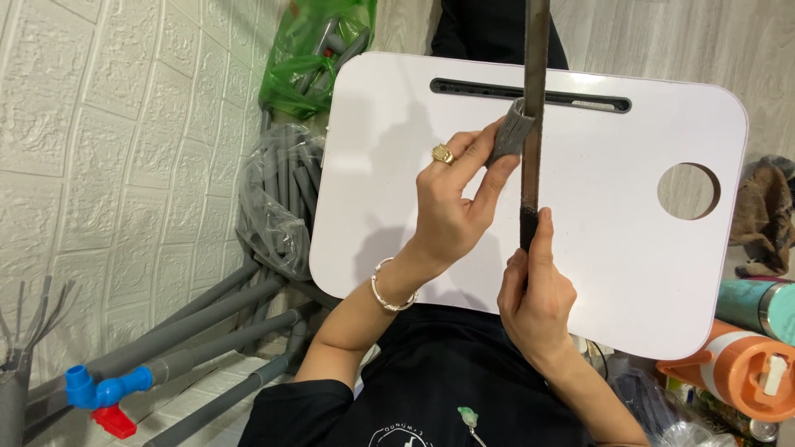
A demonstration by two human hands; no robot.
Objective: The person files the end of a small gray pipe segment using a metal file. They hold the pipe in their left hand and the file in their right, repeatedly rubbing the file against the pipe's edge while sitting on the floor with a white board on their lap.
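Presently we hold a dark rod (533, 124) upright at centre frame, above the white lap tray (596, 248). Our right hand (537, 291) is clenched around the rod's lower end, thumb laid along it. Our left hand (454, 199) pinches a grey pad (510, 132) against the rod's side, fingers curled, a gold ring and a bracelet showing. To rub well, we judge it best to keep the right grip firm and stroke the pad along the rod, turning the rod between passes. Pad looks coarse and folded; rod looks matte, dull, round. Tray: smooth, glossy, rounded corners, one slot, one round hole. Grey pipes (207, 331) lie at lower left; an orange jug (729, 372) sits at lower right.
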